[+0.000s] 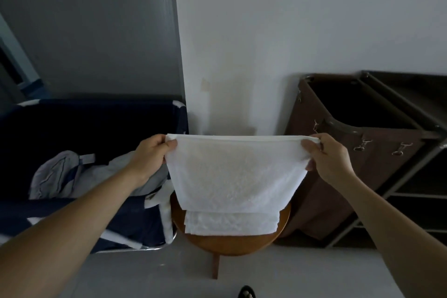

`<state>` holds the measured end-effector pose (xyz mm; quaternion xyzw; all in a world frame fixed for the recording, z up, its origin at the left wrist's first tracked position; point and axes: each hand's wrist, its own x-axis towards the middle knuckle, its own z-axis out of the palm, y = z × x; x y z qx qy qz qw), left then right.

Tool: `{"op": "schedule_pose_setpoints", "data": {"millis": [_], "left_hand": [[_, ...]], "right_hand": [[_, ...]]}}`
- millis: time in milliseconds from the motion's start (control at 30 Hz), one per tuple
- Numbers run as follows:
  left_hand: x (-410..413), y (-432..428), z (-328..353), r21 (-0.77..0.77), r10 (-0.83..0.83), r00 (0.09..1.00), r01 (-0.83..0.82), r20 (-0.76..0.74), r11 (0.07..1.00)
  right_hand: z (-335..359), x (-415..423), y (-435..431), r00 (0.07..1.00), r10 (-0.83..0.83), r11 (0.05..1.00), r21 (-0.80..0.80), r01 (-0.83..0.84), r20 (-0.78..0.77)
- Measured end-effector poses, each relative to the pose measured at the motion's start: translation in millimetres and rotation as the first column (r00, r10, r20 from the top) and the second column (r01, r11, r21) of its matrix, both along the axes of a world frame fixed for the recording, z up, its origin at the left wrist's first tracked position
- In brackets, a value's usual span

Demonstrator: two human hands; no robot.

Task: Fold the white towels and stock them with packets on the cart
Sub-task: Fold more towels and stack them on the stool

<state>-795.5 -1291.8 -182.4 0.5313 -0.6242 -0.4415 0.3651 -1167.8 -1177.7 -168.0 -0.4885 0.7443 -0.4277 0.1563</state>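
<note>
At the left of the frame stands a navy laundry bin [101, 123] with white trim, and in it lies a crumpled heap of grey and white linen [70, 176]. At the right, a brown fabric bag [377, 164] hangs by clips on the cart [396, 100]. The inside of the bag is too dark for me to see into, and the cart's shelves at the far right edge are in shadow too. Between bin and bag, low in the centre, is a round wooden stool [229, 243] with a stack of folded white towels [232, 224] lying flat on its seat.

The white towel [237, 172] I hold hangs in the middle of the frame, just above that stack. Its top edge is pulled straight and level, and its terry face falls smooth to a lower edge that overlaps the stack from this view.

Both my arms reach forward from the bottom corners. My left hand [150, 155] pinches the towel's upper left corner between thumb and curled fingers. My right hand [331, 157] pinches the upper right corner the same way.
</note>
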Motion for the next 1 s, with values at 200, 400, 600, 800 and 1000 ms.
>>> {"op": "schedule_pose_setpoints", "data": {"millis": [200,400,600,800,1000], "left_hand": [[-20,-46,-9,0.054,-0.030,0.999,0.029,0.018,0.998],[-59,-131,-57,0.204,0.033,0.996,-0.048,0.078,0.978],[-104,-215,-148,0.371,0.062,0.969,-0.150,0.240,0.916],[-141,-267,-228,0.416,0.116,0.930,-0.264,0.348,0.870],[-147,-281,-273,0.559,0.137,0.952,-0.273,0.273,0.783]], "right_hand": [[-15,-29,-42,0.993,0.018,0.996,0.085,-0.009,-0.112],[-62,-68,-142,0.989,0.146,0.953,0.264,-0.150,0.033],[-166,-96,-234,0.962,0.046,0.899,0.408,-0.157,0.268],[-257,-102,-274,0.925,-0.134,0.855,0.513,-0.072,0.355],[-296,-94,-283,0.857,-0.249,0.829,0.557,-0.052,0.451]]}}
